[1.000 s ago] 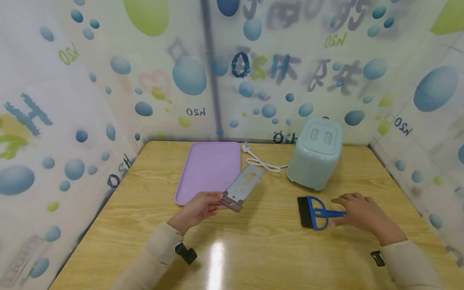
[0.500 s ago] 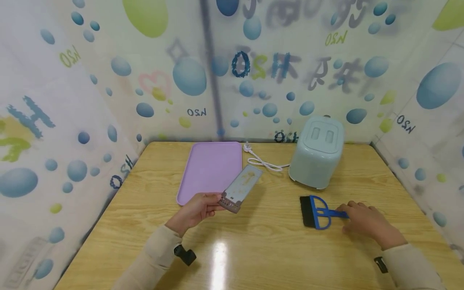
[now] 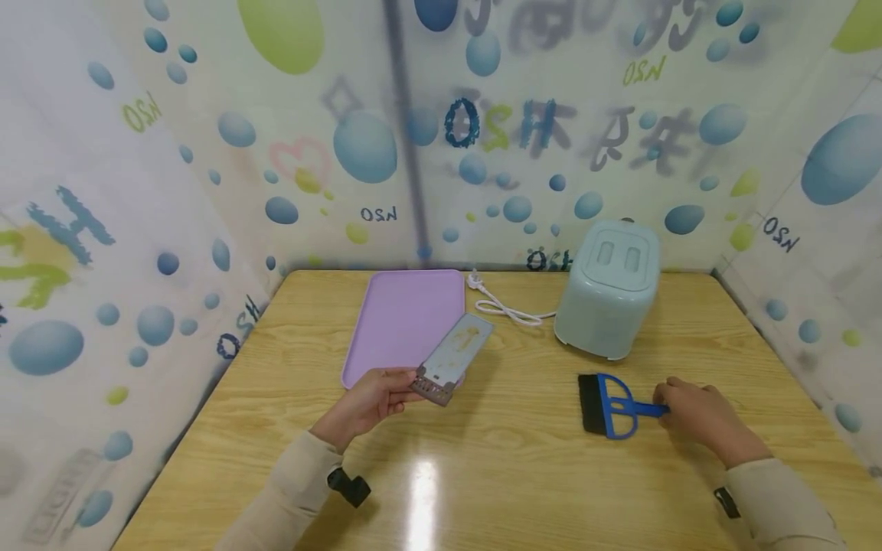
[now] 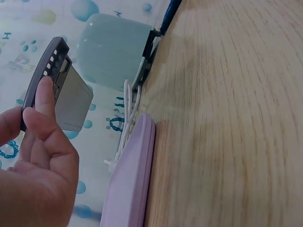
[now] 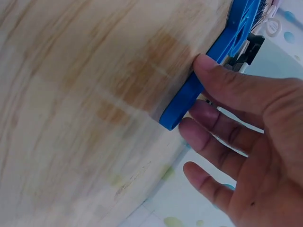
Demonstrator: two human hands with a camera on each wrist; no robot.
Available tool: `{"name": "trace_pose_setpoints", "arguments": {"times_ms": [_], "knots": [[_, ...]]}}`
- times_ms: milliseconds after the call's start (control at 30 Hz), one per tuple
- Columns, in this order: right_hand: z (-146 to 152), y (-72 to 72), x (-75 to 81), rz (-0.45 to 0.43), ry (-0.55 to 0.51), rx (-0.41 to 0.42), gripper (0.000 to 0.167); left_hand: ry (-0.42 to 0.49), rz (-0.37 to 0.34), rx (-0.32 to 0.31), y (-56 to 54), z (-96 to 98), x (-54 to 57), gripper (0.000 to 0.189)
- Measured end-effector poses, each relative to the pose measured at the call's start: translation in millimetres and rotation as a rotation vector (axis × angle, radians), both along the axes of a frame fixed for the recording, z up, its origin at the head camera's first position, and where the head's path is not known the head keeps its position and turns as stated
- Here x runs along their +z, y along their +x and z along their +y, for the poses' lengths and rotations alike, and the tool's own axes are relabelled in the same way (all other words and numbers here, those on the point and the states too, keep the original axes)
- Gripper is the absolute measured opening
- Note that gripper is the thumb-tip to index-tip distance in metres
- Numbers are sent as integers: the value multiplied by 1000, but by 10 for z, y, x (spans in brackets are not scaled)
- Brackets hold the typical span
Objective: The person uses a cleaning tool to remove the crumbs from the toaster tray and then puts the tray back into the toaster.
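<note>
My left hand (image 3: pixel 365 402) pinches the brown end of a toaster crumb tray (image 3: pixel 456 350), a flat grey metal plate with tan crumbs on it. The plate is held in the air, overlapping the purple tray's front right corner in the head view. In the left wrist view, thumb and fingers grip the slotted end of the crumb tray (image 4: pixel 73 99). At the right, my right hand (image 3: pixel 703 417) pinches the handle end of a small blue brush (image 3: pixel 646 409) with black bristles pointing left. Thumb and fingers lie on opposite sides of the brush handle (image 5: pixel 182 101), low over the wood.
A pale green toaster (image 3: pixel 606 295) with a lid on top stands at the back right. Its white cord (image 3: pixel 506 312) and plug lie left of it. The purple tray (image 3: pixel 406 321) rests at the back left of the wooden table (image 3: pixel 524 474). Printed curtains surround the table.
My right hand has come down from hovering with spread fingers to pinching the brush handle. The left hand keeps hold of the crumb tray with little movement.
</note>
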State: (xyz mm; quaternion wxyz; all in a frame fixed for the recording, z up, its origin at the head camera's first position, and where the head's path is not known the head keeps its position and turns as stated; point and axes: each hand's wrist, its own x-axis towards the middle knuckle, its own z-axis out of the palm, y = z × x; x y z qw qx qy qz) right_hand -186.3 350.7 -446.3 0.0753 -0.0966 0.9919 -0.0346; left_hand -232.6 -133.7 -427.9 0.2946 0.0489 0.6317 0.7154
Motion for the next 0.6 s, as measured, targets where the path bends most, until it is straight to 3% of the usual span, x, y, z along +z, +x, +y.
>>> {"name": "trace_pose_setpoints", "arguments": {"times_ms": [333, 600], "knots": [[116, 18, -39, -5, -30, 31, 17, -18, 2, 2, 1, -26, 0, 47], [169, 48, 116, -129, -238, 35, 16, -17, 1, -7, 0, -46, 11, 48]]}}
